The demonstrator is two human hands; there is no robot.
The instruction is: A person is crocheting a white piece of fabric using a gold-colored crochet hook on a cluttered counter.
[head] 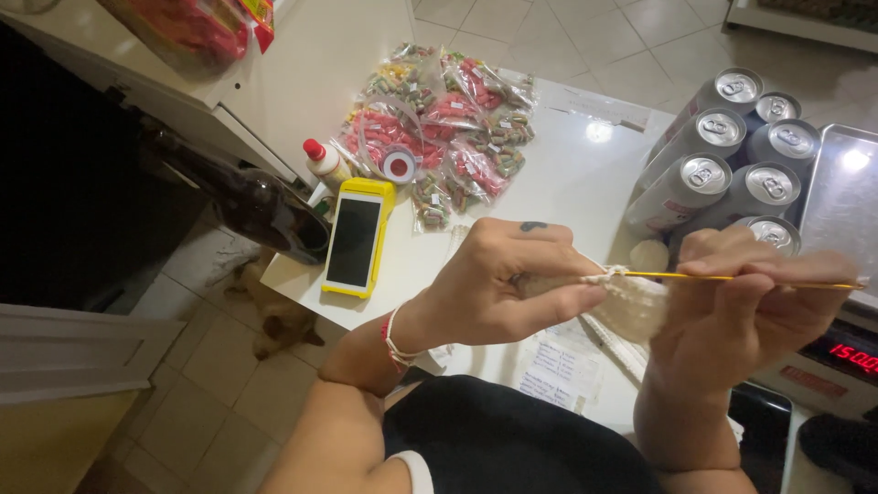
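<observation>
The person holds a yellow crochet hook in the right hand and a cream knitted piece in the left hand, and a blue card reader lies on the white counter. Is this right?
Not quite: the card reader is yellow, not blue, as the head view shows. The rest holds: the right hand holds the yellow crochet hook, the left hand holds the cream knitted piece, and the reader lies on the white counter.

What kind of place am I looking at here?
Probably a small shop counter: bagged sweets, a pack of drink cans, a yellow payment terminal and a weighing scale sit around the crocheting hands.
</observation>
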